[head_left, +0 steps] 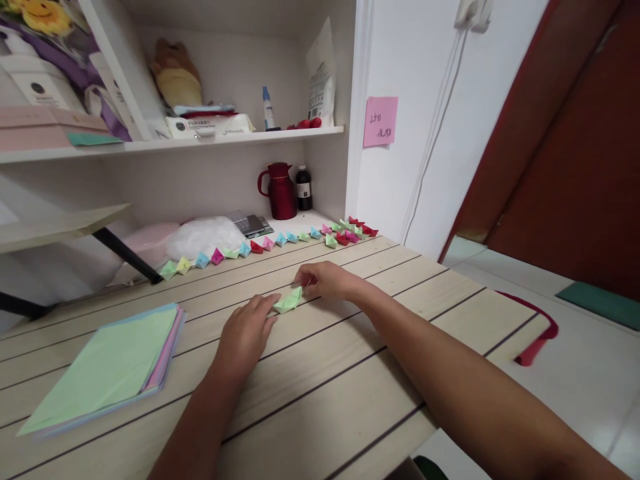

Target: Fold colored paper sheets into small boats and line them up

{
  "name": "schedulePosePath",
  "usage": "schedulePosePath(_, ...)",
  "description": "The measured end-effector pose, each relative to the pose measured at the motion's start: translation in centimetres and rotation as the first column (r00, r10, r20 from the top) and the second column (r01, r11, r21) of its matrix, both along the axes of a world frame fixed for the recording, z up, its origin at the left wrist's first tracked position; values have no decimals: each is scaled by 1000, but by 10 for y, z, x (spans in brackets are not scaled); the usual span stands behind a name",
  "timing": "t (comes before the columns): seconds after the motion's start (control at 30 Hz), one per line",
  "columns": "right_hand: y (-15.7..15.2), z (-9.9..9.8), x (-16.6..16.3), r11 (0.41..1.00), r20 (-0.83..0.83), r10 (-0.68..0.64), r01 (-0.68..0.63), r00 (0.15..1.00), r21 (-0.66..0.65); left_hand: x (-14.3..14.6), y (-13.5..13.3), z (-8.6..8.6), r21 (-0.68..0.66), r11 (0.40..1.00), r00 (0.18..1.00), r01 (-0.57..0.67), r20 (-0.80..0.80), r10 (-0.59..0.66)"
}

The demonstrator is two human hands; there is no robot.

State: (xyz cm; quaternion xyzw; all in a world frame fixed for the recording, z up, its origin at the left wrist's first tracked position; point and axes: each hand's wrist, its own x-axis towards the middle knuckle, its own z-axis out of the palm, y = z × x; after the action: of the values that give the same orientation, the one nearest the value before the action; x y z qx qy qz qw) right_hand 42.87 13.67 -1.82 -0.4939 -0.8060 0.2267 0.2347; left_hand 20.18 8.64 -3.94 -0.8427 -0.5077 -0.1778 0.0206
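A small folded piece of light green paper (289, 301) lies on the pale wooden table (325, 387) between my hands. My left hand (246, 330) rests on the table with its fingertips touching the paper's left end. My right hand (323, 279) pinches the paper's right end with curled fingers. Beyond them a row of small folded paper boats (270, 244) in several colours runs along the back of the table.
A stack of coloured paper sheets (107, 370), green on top, lies at the left. A red jug (280, 191) and a dark bottle (303, 189) stand at the back under a shelf (200, 140). The table's right edge drops to a white floor (575, 373).
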Motion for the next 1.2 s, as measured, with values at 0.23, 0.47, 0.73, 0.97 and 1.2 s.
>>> schedulePosePath(0.23,-1,1,-2,985,-81,56,-68,995,-157,-4,4,-4,-52,993,988,-103,111,108)
schedulePosePath(0.47,-3,3,3,854,-332,177,-312,927,-416,-7,9,-7,-99,979,959,-178,206,195)
schedulePosePath(0.73,3,-15,-2,812,-705,-56,-378,707,-444,-14,12,-16,-126,981,916,-147,356,183)
schedulePosePath(0.97,-1,-27,-10,867,-699,-173,-229,694,-442,-20,2,-18,-136,979,877,-150,439,196)
schedulePosePath(1.2,-30,-39,-5,959,-749,-59,-171,660,-226,-6,-5,-12,-161,986,950,-43,299,90)
